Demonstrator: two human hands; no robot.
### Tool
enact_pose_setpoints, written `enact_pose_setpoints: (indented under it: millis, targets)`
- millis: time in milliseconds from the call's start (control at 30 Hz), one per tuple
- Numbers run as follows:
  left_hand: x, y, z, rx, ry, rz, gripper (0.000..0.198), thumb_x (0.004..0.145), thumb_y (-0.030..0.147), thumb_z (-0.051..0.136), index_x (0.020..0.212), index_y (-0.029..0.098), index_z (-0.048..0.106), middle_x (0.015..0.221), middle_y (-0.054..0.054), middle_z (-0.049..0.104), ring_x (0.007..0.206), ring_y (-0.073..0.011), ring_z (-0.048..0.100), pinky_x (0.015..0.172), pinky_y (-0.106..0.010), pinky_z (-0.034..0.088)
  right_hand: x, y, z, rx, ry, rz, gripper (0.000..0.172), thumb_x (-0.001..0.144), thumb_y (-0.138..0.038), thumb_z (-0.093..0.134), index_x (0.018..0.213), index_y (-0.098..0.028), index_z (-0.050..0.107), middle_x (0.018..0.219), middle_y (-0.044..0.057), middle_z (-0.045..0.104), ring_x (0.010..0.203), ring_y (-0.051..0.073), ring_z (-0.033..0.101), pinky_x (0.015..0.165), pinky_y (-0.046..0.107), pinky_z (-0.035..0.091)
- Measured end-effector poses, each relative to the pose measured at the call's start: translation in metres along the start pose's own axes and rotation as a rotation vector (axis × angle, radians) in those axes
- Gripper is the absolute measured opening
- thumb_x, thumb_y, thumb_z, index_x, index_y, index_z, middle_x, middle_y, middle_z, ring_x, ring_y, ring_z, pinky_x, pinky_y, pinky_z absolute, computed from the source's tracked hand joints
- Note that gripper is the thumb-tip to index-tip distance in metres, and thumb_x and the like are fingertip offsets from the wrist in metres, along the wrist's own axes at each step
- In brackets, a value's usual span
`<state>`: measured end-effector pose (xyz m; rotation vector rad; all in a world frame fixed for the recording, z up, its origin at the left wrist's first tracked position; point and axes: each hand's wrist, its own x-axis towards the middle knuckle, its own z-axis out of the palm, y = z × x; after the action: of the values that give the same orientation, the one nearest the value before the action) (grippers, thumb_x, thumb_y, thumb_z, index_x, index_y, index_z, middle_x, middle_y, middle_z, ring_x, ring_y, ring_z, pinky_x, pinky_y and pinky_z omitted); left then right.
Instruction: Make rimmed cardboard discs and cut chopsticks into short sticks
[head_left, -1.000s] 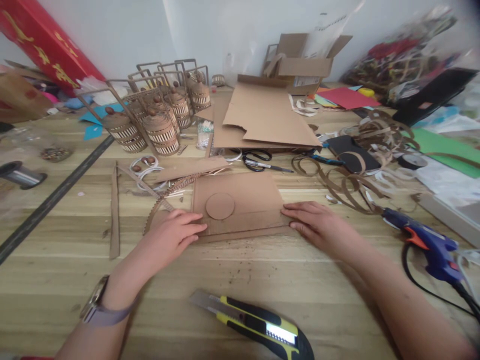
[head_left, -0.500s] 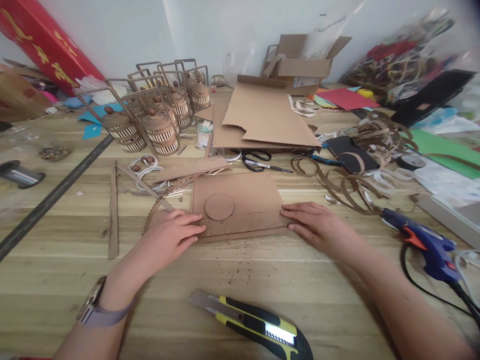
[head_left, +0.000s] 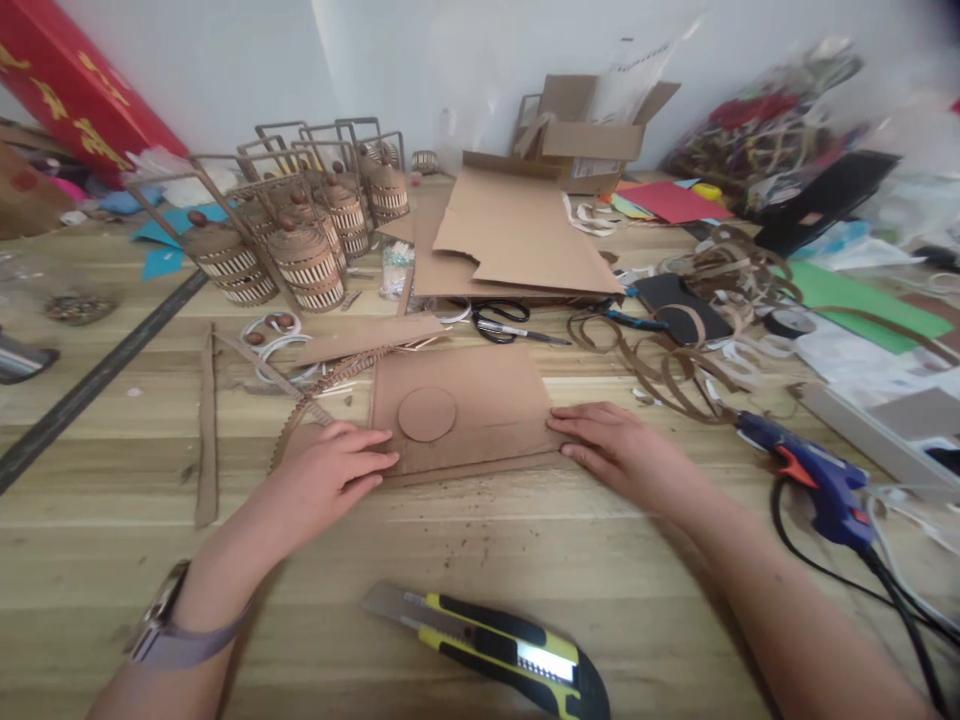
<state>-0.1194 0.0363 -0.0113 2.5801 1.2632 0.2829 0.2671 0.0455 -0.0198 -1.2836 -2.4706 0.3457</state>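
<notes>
Unmoved, two hands (head_left: 330, 472) (head_left: 616, 452) pin one cardboard sheet (head_left: 487, 395).

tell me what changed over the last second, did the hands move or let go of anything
Nothing was moved, picked up or let go. Only the view shifted a little, so everything sits slightly further left in the picture. The left hand and right hand stay flat on the near corners of the cardboard sheet, its circle between them. The utility knife and glue gun lie where they were.
</notes>
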Motion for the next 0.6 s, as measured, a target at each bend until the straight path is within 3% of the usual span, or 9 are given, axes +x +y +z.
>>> enact_pose_setpoints:
  millis: [600]
  targets:
    - [0.0017, 0.0049, -0.0048, 0.013, -0.067, -0.037, 0.03, 0.091, 0.018, 0.055, 0.114, 0.026, 0.073, 0.13, -0.004, 0.066, 0.113, -0.0253, 0.056, 0.096, -0.044, 0.05, -0.0005, 0.0057, 0.0046, -0.008, 0.023, -0.025, 0.032, 0.095, -0.032, 0.05, 0.119, -0.023, 0.069, 0.119, 0.01, 0.071, 0.109, 0.027, 0.064, 0.094, 0.049, 0.054]
